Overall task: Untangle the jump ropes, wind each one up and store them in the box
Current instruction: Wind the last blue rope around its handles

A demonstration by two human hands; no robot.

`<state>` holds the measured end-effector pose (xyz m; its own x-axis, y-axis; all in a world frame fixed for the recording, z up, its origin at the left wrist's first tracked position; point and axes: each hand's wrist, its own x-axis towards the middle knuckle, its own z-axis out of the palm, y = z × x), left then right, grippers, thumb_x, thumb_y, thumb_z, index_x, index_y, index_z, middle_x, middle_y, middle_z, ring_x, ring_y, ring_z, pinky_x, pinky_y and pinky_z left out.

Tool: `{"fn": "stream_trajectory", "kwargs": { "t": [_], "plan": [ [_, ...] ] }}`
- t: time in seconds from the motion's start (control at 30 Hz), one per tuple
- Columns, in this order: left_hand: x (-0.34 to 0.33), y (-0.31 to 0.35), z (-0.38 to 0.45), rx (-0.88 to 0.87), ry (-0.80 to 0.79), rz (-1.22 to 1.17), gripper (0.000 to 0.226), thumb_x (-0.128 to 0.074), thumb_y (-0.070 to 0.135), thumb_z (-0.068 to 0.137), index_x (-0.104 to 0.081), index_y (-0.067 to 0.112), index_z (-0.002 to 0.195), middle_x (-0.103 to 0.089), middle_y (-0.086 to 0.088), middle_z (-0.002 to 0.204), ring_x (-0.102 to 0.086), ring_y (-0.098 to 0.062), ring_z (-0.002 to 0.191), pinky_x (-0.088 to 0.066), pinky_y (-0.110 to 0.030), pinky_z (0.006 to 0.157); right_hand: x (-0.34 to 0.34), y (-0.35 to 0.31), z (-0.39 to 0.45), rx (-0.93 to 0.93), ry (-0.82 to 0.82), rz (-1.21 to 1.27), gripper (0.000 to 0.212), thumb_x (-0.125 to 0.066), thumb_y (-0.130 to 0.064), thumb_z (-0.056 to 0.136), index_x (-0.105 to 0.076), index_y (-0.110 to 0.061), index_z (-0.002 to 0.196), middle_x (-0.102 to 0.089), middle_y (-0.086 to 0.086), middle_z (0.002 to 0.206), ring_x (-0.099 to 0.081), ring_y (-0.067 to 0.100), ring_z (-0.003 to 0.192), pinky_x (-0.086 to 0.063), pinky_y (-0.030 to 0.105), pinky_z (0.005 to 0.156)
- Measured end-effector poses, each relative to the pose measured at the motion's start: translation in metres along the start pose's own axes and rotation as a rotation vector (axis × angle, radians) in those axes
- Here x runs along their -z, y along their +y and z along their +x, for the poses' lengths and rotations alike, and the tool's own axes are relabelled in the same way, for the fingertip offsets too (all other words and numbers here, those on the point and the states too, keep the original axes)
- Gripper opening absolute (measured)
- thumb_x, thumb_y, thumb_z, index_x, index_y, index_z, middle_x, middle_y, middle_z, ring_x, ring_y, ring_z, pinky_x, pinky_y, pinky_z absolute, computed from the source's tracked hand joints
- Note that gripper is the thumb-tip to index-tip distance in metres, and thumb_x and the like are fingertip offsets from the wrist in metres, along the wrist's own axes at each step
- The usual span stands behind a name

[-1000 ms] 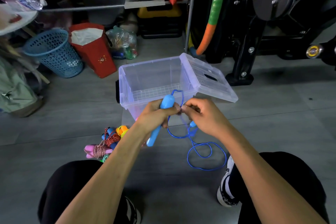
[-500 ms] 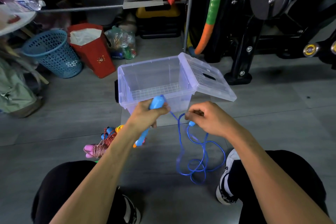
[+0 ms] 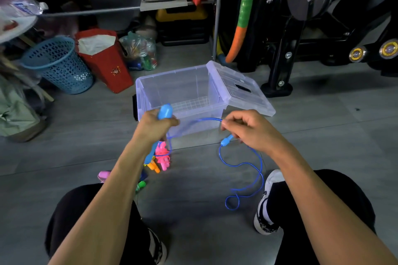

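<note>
My left hand is curled tight around a blue handle of the blue jump rope. The fat end sticks up above my fist and the thin end pokes out below, so the handle stands almost straight up and down.

My right hand is off to the right of my left hand, with a gap between them. Its fingers pinch the thin blue cord. The second blue handle peeks out just under my right hand; I cannot tell if my fingers hold it too.

The cord goes sideways from my left fist across to my right fingers. Below my right hand the rest hangs down and lies on the floor in loose curls. I think that loose part has to be wound around the handle next, and my right hand is nearer to it.

The clear box sits just past both hands, open, with nothing I can see inside. Below my left hand lies a pile of other ropes, pink and orange.
</note>
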<state>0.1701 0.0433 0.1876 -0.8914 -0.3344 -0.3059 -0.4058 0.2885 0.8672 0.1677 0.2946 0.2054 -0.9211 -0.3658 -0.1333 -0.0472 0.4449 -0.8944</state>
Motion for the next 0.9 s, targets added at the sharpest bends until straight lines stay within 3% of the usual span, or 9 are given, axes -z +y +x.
{"fn": "stream_trajectory", "kwargs": {
  "t": [0.07,0.2,0.33,0.43,0.53,0.63,0.7,0.83,0.9],
  "plan": [
    [-0.008,0.004,-0.011,-0.058,-0.146,0.082,0.014,-0.077,0.021,0.076,-0.073,0.02,0.09,-0.059,0.004,0.066,-0.045,-0.017,0.047,-0.043,-0.025,0.052,-0.005,0.002,0.0,0.038,-0.016,-0.029,0.021,-0.057,-0.034,0.093,-0.07,-0.025,0.079,-0.056,0.012,0.066,-0.046,0.015,0.06,-0.042,0.034,0.061],
    [-0.023,0.016,-0.035,-0.083,-0.493,0.023,0.012,-0.074,0.024,0.081,-0.072,0.015,0.089,-0.071,0.004,0.078,-0.042,-0.018,0.048,-0.042,-0.026,0.051,-0.016,-0.002,0.002,0.081,-0.034,-0.048,0.021,-0.057,-0.027,0.095,-0.07,-0.017,0.082,-0.047,-0.011,0.051,-0.042,0.009,0.053,-0.049,0.042,0.061],
    [-0.02,0.016,-0.024,0.09,-0.201,-0.349,0.019,-0.063,0.005,0.077,-0.055,0.011,0.06,-0.046,-0.007,0.056,-0.031,-0.015,0.036,-0.032,-0.026,0.046,-0.014,-0.003,0.002,0.014,-0.047,-0.042,0.02,-0.061,-0.029,0.092,-0.069,-0.015,0.08,-0.054,-0.012,0.054,-0.052,0.007,0.057,-0.053,0.042,0.07],
    [-0.004,0.007,-0.006,0.147,-0.037,-0.396,0.009,-0.064,0.009,0.072,-0.058,0.011,0.066,-0.051,-0.004,0.056,-0.032,-0.016,0.037,-0.033,-0.026,0.048,-0.005,-0.001,0.002,-0.045,-0.031,-0.029,0.023,-0.062,-0.032,0.091,-0.068,-0.015,0.076,-0.056,-0.009,0.057,-0.055,0.009,0.062,-0.051,0.037,0.068],
    [-0.011,0.004,-0.008,-0.004,-0.089,-0.116,0.011,-0.074,0.015,0.074,-0.071,0.015,0.085,-0.069,0.009,0.07,-0.04,-0.017,0.041,-0.037,-0.022,0.047,-0.003,-0.003,0.002,-0.029,-0.034,-0.024,0.022,-0.06,-0.029,0.093,-0.068,-0.016,0.077,-0.055,-0.008,0.058,-0.053,0.007,0.06,-0.046,0.033,0.065],
    [-0.024,0.008,-0.019,-0.104,-0.347,-0.124,0.02,-0.072,0.024,0.082,-0.072,0.022,0.103,-0.072,0.012,0.106,-0.039,-0.02,0.048,-0.038,-0.024,0.05,-0.006,-0.005,0.001,0.028,-0.027,-0.031,0.022,-0.059,-0.027,0.095,-0.067,-0.017,0.078,-0.051,-0.007,0.055,-0.045,0.012,0.056,-0.04,0.031,0.06],
    [-0.03,0.009,-0.024,-0.107,-0.434,-0.107,0.028,-0.071,0.037,0.084,-0.069,0.026,0.11,-0.073,0.007,0.104,-0.037,-0.018,0.047,-0.039,-0.024,0.051,-0.009,-0.005,0.002,0.053,-0.032,-0.046,0.022,-0.058,-0.027,0.096,-0.067,-0.015,0.079,-0.049,-0.009,0.054,-0.043,0.014,0.056,-0.039,0.031,0.059],
    [-0.032,0.008,-0.02,0.007,-0.215,-0.244,0.034,-0.068,0.047,0.085,-0.066,0.018,0.103,-0.075,0.006,0.095,-0.035,-0.016,0.042,-0.039,-0.025,0.051,-0.009,0.001,0.004,0.052,-0.025,-0.093,0.021,-0.056,-0.029,0.096,-0.068,-0.02,0.081,-0.055,0.001,0.061,-0.049,0.017,0.059,-0.044,0.034,0.061],
    [-0.027,0.003,-0.015,-0.008,-0.077,-0.152,0.03,-0.071,0.044,0.082,-0.068,0.019,0.098,-0.066,0.005,0.076,-0.038,-0.016,0.042,-0.04,-0.024,0.05,-0.007,0.007,0.006,0.068,-0.003,-0.17,0.021,-0.056,-0.028,0.096,-0.068,-0.021,0.08,-0.062,0.01,0.07,-0.052,0.025,0.061,-0.048,0.037,0.062]
  ]
}}
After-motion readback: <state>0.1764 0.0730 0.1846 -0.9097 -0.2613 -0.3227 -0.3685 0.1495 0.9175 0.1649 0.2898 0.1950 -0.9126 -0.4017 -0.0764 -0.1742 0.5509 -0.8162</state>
